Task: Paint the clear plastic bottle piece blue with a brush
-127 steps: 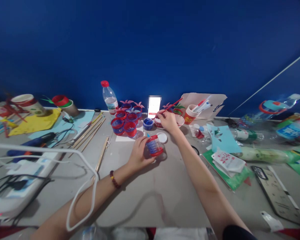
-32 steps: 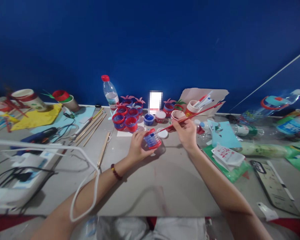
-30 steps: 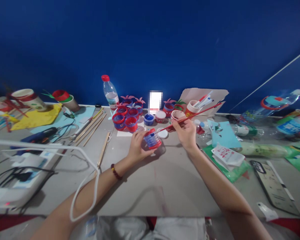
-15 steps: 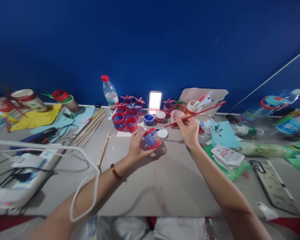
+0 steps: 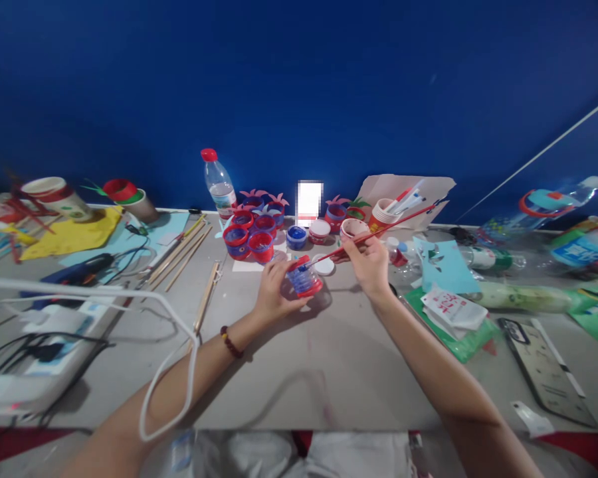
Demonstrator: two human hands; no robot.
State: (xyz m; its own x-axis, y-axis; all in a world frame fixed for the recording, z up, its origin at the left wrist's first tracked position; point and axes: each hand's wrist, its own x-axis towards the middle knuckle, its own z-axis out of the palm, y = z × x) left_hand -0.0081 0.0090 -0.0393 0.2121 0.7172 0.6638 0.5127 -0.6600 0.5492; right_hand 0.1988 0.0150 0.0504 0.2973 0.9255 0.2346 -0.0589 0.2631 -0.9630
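Between the thumb and fingers of my left hand (image 5: 275, 291) is a small plastic cup (image 5: 305, 279), tilted, with red bands at both ends and blue paint on its clear side. My right hand (image 5: 369, 264) pinches a long red paintbrush (image 5: 383, 230), its tip at the upper part of the cup's side. Just beyond the cup stand an open jar of blue paint (image 5: 296, 236) and a white-topped jar (image 5: 319, 230). A white lid (image 5: 324, 265) lies on the table right behind the cup. Several red and blue painted cups (image 5: 262, 245) are grouped to the left.
A water bottle (image 5: 218, 184) stands behind the painted cups. Wooden sticks (image 5: 178, 253), a glue gun (image 5: 80, 269) and a power strip (image 5: 54, 352) lie to the left. Paper cups with pens (image 5: 385, 214), a phone (image 5: 543, 372) and plastic bottles are on the right. A white cable (image 5: 179, 325) loops over my left forearm.
My right hand has shifted slightly left and toward me, bringing the brush tip further left along the cup's upper side. The left hand and cup stay nearly still.
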